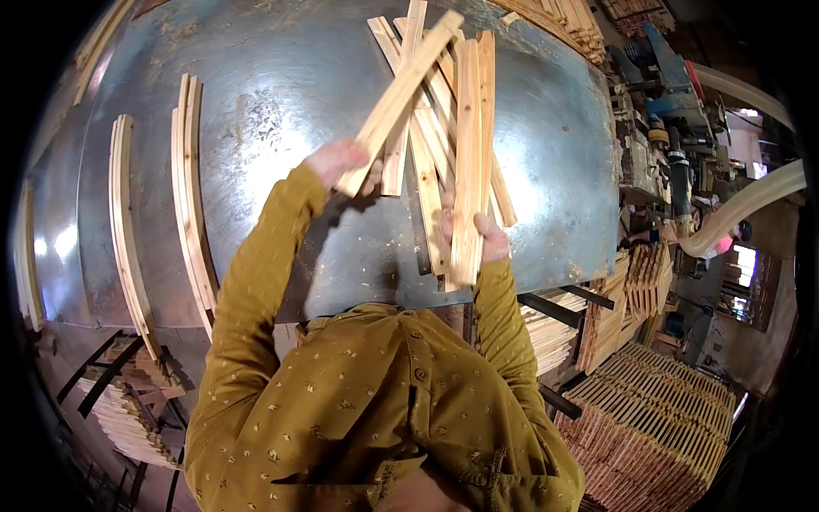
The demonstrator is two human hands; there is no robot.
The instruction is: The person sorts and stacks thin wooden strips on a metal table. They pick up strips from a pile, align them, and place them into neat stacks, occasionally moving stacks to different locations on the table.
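Note:
My left hand (341, 162) is closed round the near end of a light wooden strip (405, 94), which slants up and to the right above other strips. Farther right, my right hand (490, 239) grips the near end of another wooden strip (467, 162) that points away from me. Beneath and between the two lies a loose crisscross pile of wooden strips (429, 192) on the metal table (281, 111). Some of my fingers are hidden under the wood.
On the table's left lie separate bundles of wooden strips (189, 188) (126, 222), jutting past the near edge. Stacked wooden pieces (657, 418) stand at the lower right. Machinery with a pale hose (742, 209) and another person (721, 243) are at the far right.

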